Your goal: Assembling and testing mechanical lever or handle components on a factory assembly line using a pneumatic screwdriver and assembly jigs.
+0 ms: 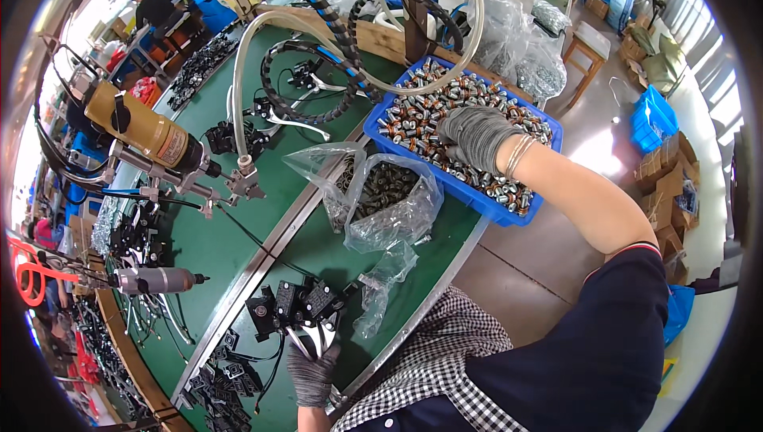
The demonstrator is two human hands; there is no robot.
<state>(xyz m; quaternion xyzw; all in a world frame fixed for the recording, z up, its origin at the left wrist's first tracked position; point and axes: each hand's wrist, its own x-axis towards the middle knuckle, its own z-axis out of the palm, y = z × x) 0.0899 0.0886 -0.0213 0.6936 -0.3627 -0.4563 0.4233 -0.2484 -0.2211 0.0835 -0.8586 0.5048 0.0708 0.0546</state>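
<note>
Right hand, grip closed among metal parts in blue bin at 1 o'clock; left hand at 6 o'clock clasps black lever assembly on the green counter.

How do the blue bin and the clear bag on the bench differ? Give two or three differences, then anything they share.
The blue bin is rigid, opaque and open-topped; the clear bag is soft, crumpled and see-through. The bin holds shiny silver and copper-coloured parts; the bag holds darker ones. The gloved right hand reaches into the bin; no hand touches the bag. Both hold many small metal parts and sit on the green bench.
</note>
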